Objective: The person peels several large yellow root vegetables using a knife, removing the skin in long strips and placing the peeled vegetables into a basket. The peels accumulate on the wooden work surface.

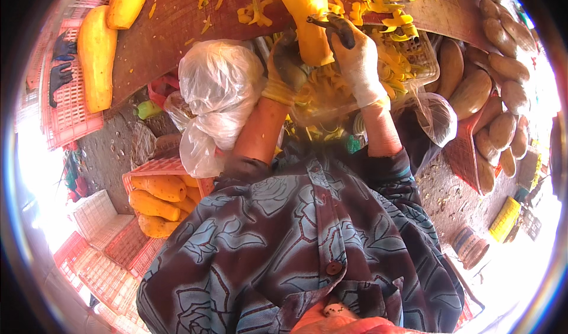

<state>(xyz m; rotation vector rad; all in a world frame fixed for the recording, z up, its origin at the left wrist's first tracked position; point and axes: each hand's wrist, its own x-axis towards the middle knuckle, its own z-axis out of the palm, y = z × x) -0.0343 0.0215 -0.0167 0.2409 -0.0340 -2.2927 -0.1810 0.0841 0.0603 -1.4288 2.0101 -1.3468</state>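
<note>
A long yellow squash (303,15), peeled bright on its surface, lies over the near edge of the wooden board, its narrower end toward me. My left hand (286,68), in a pale glove with a dark coated palm, is closed against the left side of that end. On the right side, my right hand (355,53), gloved the same way, is closed round a small dark peeler (320,22) held against the squash. Curled yellow peelings (367,3) lie on the board, and more fill the basket (429,68) under my hands.
Peeled squashes (96,59) lie at the board's (154,38) left end. Unpeeled tan squashes (503,68) are heaped at the right. A stuffed clear plastic bag (216,80) stands beside my left forearm. Below it, a pink crate (165,169) holds orange-yellow squashes.
</note>
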